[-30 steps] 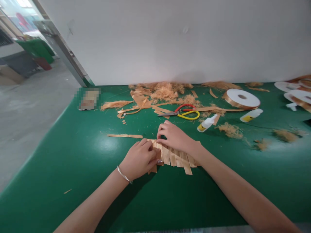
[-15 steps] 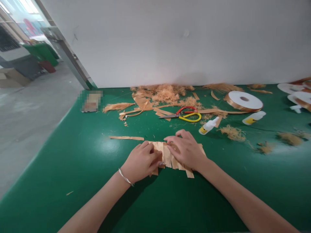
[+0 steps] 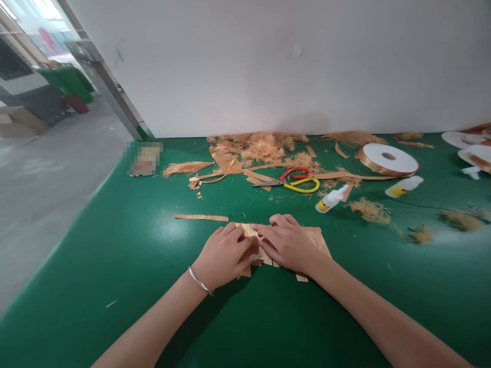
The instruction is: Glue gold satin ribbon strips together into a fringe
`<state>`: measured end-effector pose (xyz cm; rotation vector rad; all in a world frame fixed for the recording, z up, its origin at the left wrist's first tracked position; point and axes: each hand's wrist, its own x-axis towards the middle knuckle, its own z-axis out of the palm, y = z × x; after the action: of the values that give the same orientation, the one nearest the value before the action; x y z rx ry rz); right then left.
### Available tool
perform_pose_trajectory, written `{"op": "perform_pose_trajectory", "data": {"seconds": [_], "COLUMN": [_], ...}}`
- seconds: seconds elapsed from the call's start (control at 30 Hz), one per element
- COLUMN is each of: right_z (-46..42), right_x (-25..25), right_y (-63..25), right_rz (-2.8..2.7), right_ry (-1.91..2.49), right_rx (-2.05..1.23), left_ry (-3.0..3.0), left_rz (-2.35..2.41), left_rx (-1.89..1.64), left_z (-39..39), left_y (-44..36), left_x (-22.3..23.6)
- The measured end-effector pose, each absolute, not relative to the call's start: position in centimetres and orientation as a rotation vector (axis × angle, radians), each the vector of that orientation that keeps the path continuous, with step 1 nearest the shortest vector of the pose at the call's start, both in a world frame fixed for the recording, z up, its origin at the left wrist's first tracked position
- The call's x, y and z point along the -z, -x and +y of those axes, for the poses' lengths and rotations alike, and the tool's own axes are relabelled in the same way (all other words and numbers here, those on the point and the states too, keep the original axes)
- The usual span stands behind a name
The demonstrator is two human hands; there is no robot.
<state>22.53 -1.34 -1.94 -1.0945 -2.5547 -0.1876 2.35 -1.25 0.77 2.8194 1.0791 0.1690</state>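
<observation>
On the green tabletop [image 3: 245,327], the scissors [image 3: 284,183] are lying with their red and yellow handles pointing right. In front of the scissors, a row of tan strips [image 3: 320,240] is lying side by side, partly hidden by both hands. The person's left hand [image 3: 220,255], wearing a silvery bracelet [image 3: 198,280], is resting on the row's left end, in front of the scissors and to their left. Its fingers are curling down onto the strips; whether they are pinching one, the view is not showing clearly. The right hand [image 3: 293,245] is lying over the row's middle, straight in front of the scissors, its fingers touching the strips while staying loosely parted. A single loose strip [image 3: 201,217] is lying in front of the scissors, well to their left. Behind the scissors, a heap of tan fibres [image 3: 264,147] is sitting against the white wall [image 3: 268,76]. To the scissors' right, a white bottle [image 3: 330,199] is lying near the handles, and a ribbon spool [image 3: 370,156] is resting farther off.
</observation>
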Motion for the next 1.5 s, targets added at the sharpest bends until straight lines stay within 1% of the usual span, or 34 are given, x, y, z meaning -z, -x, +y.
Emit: {"op": "perform_pose_trajectory", "data": {"seconds": [0.33,0.73,1.5], "right_z": [-1.32,-1.35,-1.27], "right_x": [1.91,1.77,1.94], "right_y": [-22.48,-22.47,-22.55], "right_rz": [-2.55,-2.567,-2.557], "right_ry": [1.084,1.081,1.083], "right_rx": [0.194,0.219,0.179], "left_ry": [-2.844,-2.91,-2.904], "left_rz": [1.11,1.272,1.314], "left_rx": [-0.173,-0.137,-0.179], "left_z": [-1.21,-1.16,-0.95], "left_y": [-2.32,-2.18,-2.16], "left_x": [-0.62,-0.25,0.17]}}
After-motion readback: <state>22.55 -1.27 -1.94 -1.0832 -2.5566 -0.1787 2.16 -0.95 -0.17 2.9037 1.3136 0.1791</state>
